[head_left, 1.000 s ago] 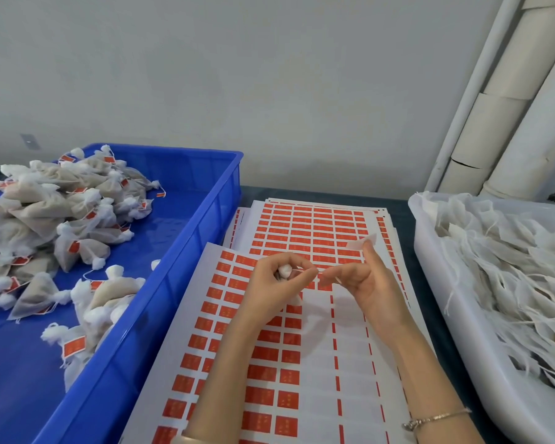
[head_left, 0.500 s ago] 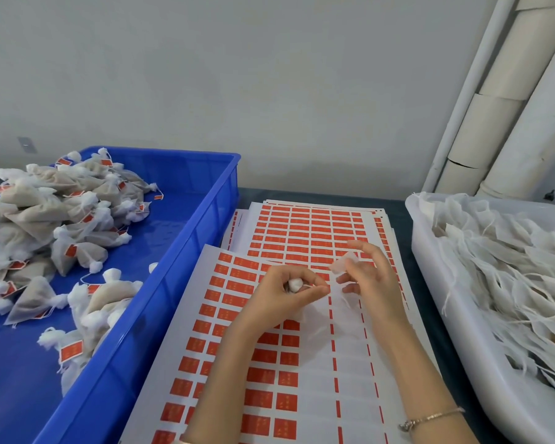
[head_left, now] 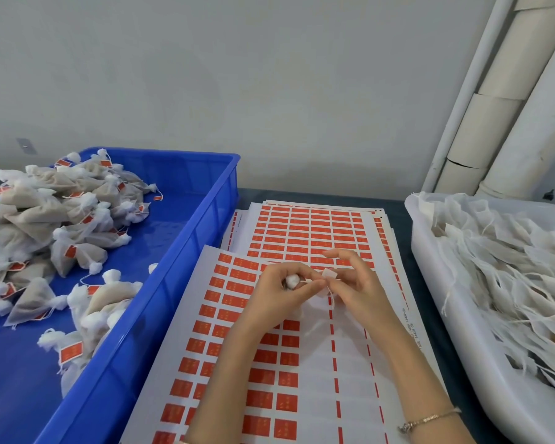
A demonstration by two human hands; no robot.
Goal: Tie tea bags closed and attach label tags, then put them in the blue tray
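Your right hand (head_left: pixel 356 291) now meets your left hand (head_left: pixel 277 294), pinching the peeled label (head_left: pixel 330 275); the left grips the tea bag (head_left: pixel 291 281). Tagging looks nearly done, with the blue tray (head_left: pixel 186 267) at the left next.

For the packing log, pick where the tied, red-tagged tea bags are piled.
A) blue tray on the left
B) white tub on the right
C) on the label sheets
A: the tagged tea bags lie heaped in the blue tray; the white tub holds only flat, untagged bags.
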